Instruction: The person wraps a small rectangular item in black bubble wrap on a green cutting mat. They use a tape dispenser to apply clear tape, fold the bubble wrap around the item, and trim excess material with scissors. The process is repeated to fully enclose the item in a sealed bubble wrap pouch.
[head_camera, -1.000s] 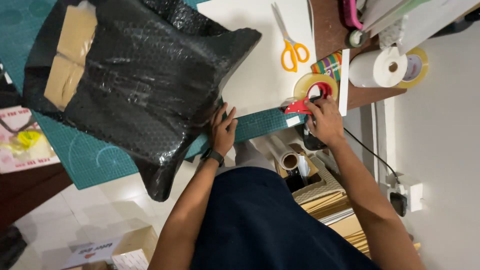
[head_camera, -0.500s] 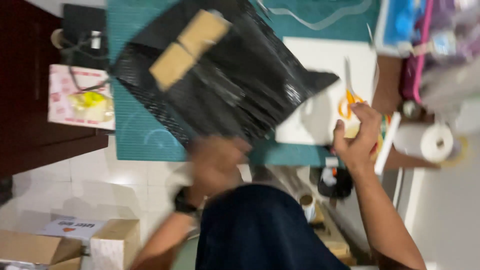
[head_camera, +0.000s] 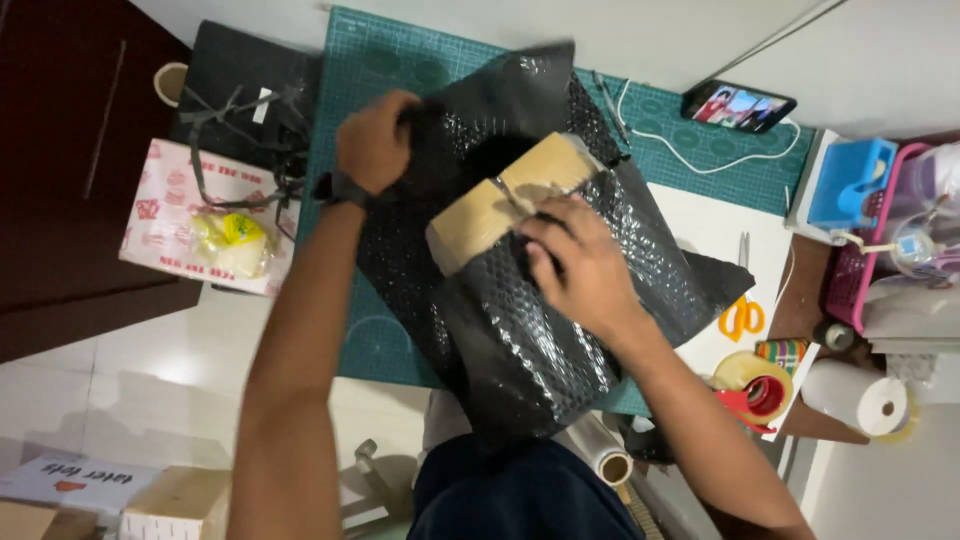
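Observation:
A parcel wrapped in black bubble wrap (head_camera: 530, 330) lies on a teal cutting mat (head_camera: 370, 120), with a strip of brown tape or cardboard (head_camera: 500, 200) showing across its top. My left hand (head_camera: 375, 140) grips the far edge of the black wrap and pulls it up. My right hand (head_camera: 575, 265) presses flat on the parcel, its fingertips at the brown strip.
A tape dispenser with tan tape (head_camera: 752, 385), orange-handled scissors (head_camera: 742, 315), a white paper roll (head_camera: 860, 398) and a clear film roll (head_camera: 598, 455) lie to the right. A phone (head_camera: 738, 105) sits at the mat's far edge. A pink box (head_camera: 190, 220) stands left.
My right hand has left the tape dispenser and come onto the parcel. My left hand has gone from the mat's near edge to the far edge of the wrap. The view has swung left.

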